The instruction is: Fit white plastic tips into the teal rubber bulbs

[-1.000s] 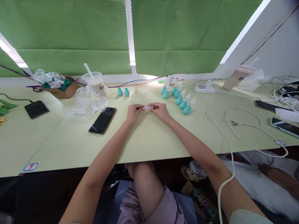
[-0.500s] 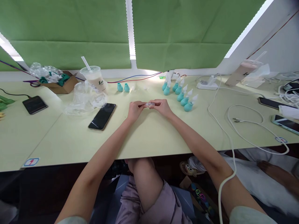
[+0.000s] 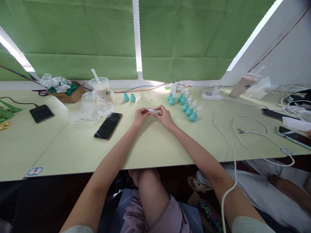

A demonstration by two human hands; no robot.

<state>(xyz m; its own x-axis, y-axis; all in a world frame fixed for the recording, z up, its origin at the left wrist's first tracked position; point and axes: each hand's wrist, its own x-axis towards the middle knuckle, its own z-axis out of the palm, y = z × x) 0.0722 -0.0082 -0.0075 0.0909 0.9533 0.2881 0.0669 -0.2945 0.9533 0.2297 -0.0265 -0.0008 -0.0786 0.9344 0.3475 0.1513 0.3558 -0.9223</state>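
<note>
Above the middle of the table, my left hand (image 3: 141, 116) and my right hand (image 3: 165, 116) meet with fingertips pinched on one small whitish translucent nozzle tip (image 3: 153, 111). Fingers partly cover it, so its full shape is hidden. Beyond my left hand stand two teal rubber bulbs (image 3: 129, 97) with open necks. Small clear pieces (image 3: 151, 98) lie beside them, too small to make out. To the right of my right hand, several teal bulb syringes (image 3: 189, 111) with whitish pointed tips stand upright in slanting rows.
A black phone (image 3: 108, 126) lies left of my hands, near a crumpled plastic bag (image 3: 85, 110) and a drink cup (image 3: 103, 89). A cardboard box (image 3: 74, 94) stands farther left. On the right are a white cable (image 3: 228, 140), a power strip (image 3: 211, 95) and a co-worker's leg (image 3: 257, 187).
The view has tilted up and shifted slightly. My hands stay together; my right fingers have shifted on the nozzle tip, and more of its white part shows by my left fingers.
</note>
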